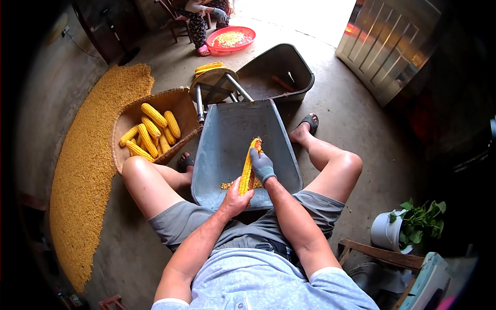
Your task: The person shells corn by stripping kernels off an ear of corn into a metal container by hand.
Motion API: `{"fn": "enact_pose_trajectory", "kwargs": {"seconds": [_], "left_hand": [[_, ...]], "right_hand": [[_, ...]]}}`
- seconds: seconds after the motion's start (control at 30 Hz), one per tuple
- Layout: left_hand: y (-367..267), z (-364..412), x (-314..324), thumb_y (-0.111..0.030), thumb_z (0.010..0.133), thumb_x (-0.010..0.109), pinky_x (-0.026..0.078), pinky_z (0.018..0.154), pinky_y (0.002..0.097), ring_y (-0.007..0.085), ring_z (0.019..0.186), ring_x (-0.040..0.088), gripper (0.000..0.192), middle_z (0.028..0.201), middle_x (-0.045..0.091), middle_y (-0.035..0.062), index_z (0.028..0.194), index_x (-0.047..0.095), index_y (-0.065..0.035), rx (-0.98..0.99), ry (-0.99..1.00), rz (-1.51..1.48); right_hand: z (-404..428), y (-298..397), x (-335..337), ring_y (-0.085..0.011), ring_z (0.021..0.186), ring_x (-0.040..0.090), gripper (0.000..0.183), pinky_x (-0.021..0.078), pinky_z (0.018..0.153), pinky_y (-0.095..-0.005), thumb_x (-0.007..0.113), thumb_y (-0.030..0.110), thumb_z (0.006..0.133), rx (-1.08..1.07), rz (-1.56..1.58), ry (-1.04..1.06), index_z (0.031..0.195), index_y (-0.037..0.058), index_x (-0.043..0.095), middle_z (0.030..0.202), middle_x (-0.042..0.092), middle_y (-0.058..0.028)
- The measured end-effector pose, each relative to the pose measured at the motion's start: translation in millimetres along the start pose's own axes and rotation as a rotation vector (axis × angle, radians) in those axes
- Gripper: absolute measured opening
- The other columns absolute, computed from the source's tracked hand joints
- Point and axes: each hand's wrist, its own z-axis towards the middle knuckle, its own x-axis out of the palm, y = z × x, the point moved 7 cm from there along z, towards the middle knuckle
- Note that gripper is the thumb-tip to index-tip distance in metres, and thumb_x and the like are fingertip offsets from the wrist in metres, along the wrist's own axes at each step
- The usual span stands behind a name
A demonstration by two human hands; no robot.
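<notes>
My bare left hand (235, 199) grips the near end of a corn cob (247, 168). A grey glove covers my right hand (262, 164), which is closed around the same cob's far part, thumb along it. Yellow kernels still cover the cob's left side, while a reddish strip without kernels shows on its right. Beneath both hands, between my legs, is a grey plastic tub (221, 147) with a few loose kernels (228, 186) at its near end. To the left, a woven basket (182, 112) holds several whole yellow corn cobs (149, 130).
An upturned stool (211, 85) stands beyond the tub, beside a dark bin (267, 75). Loose kernels (81, 178) form a long heap along the left wall. At the back, a seated person (205, 15) has a red tray (248, 35) before them. A white bucket (381, 230) holds leafy greens at right.
</notes>
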Motion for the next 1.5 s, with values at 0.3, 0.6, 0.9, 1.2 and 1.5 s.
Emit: {"fn": "enact_pose_trajectory", "kwargs": {"seconds": [0.3, 0.6, 0.9, 1.2, 1.5], "left_hand": [[9, 1, 5, -0.015, 0.089, 0.061, 0.047, 0.05, 0.0251, 0.0086, 0.059, 0.055, 0.05, 0.08, 0.055, 0.002, 0.132, 0.041, -0.0008, -0.157, 0.102, -0.136], [12, 2, -1, -0.016, 0.086, 0.062, 0.049, 0.061, 0.0282, 0.0119, 0.067, 0.057, 0.037, 0.082, 0.058, 0.0032, 0.117, 0.048, 0.0, -0.245, 0.034, -0.067], [9, 3, 4, -0.015, 0.086, 0.061, 0.049, 0.058, 0.0277, 0.0111, 0.066, 0.056, 0.031, 0.079, 0.056, 0.0027, 0.112, 0.049, -0.0005, -0.339, 0.078, -0.227], [16, 4, -3, -0.012, 0.085, 0.06, 0.049, 0.055, 0.0274, 0.0115, 0.062, 0.056, 0.032, 0.079, 0.056, 0.0032, 0.112, 0.049, -0.0007, -0.31, 0.023, -0.162], [14, 4, -2, -0.012, 0.083, 0.06, 0.047, 0.049, 0.0262, 0.0108, 0.059, 0.055, 0.039, 0.077, 0.055, 0.0027, 0.117, 0.046, -0.0014, -0.385, 0.059, -0.227]], "right_hand": [[9, -10, -3, -0.0433, 0.095, 0.062, 0.06, 0.047, 0.083, -0.0475, 0.029, 0.048, 0.096, -0.113, -0.008, -0.057, 0.099, -0.001, 0.064, 0.097, 0.066, -0.0249], [-12, -4, 16, -0.04, 0.096, 0.064, 0.071, 0.0481, 0.083, -0.0432, 0.038, 0.061, 0.09, 0.041, -0.072, 0.171, 0.099, -0.0034, 0.066, 0.096, 0.066, -0.0274], [-4, -11, 17, -0.0428, 0.092, 0.063, 0.066, 0.0475, 0.081, -0.0461, 0.032, 0.053, 0.095, -0.161, -0.137, 0.064, 0.096, -0.004, 0.065, 0.092, 0.066, -0.0279], [-28, 7, 24, -0.0398, 0.095, 0.065, 0.073, 0.0488, 0.083, -0.0423, 0.038, 0.061, 0.089, 0.022, -0.179, 0.254, 0.101, -0.0052, 0.066, 0.096, 0.067, -0.027], [-21, -16, 42, -0.0363, 0.091, 0.066, 0.066, 0.0484, 0.081, -0.0415, 0.039, 0.054, 0.092, 0.102, 0.234, 0.306, 0.099, -0.0058, 0.065, 0.094, 0.068, -0.0237]]}}
